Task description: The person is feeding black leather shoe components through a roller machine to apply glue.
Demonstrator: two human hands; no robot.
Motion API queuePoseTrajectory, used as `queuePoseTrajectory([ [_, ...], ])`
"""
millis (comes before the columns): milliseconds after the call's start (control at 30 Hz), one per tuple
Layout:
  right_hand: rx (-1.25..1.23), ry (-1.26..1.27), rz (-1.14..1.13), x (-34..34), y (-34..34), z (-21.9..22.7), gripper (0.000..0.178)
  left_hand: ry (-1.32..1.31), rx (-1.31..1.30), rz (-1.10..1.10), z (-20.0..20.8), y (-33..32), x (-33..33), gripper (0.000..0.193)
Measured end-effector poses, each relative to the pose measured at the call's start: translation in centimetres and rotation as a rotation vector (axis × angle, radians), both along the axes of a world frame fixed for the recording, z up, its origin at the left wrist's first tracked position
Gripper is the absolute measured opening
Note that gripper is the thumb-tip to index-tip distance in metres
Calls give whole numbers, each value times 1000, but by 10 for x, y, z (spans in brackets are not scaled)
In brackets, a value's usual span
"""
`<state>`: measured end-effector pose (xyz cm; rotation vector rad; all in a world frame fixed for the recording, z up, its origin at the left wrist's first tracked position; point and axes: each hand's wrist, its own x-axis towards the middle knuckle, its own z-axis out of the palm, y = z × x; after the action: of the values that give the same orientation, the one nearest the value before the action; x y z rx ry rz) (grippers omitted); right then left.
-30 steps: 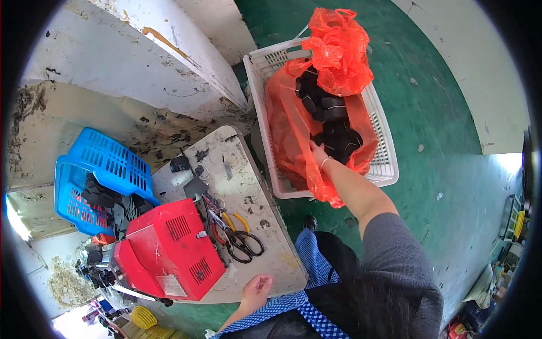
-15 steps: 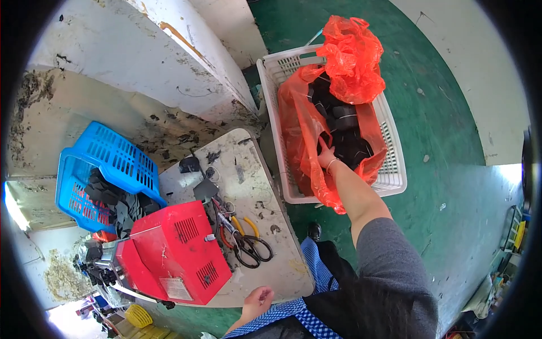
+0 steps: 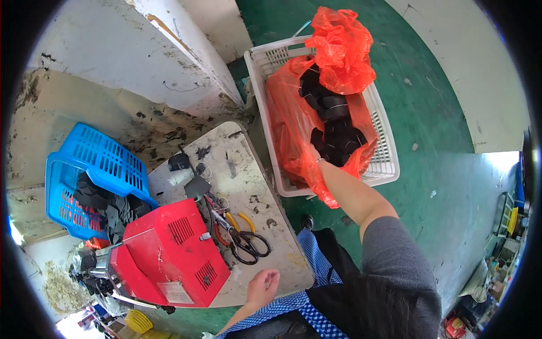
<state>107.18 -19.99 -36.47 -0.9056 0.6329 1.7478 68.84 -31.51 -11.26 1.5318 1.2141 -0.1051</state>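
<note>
My right hand (image 3: 317,157) reaches down into an orange-red plastic bag (image 3: 293,118) that lies in a white slatted basket (image 3: 384,141) on the green floor. The bag holds several black ring-shaped parts (image 3: 334,127), and my fingers are buried among them, so their grip is hidden. My left hand (image 3: 263,285) rests loosely curled at the near edge of a small worn worktable (image 3: 248,181), holding nothing.
A red machine (image 3: 169,254) stands on the table's left part. Black scissors (image 3: 245,246) and yellow-handled pliers (image 3: 240,219) lie beside it. A blue basket (image 3: 93,169) with dark pieces sits at the left against a stained wall.
My right hand has pushed a little deeper into the bag among the black parts. The left hand stays at the table's near edge.
</note>
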Motion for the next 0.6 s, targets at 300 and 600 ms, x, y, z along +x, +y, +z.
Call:
queuePoseTrajectory([
  [300, -392, -1844, -398, 8, -62, 163, 57, -418, -447, 328, 19, 36, 63, 30],
  [600, 1286, -1631, 268, -84, -90, 252, 23, -714, -1002, 878, 26, 63, 60, 58],
])
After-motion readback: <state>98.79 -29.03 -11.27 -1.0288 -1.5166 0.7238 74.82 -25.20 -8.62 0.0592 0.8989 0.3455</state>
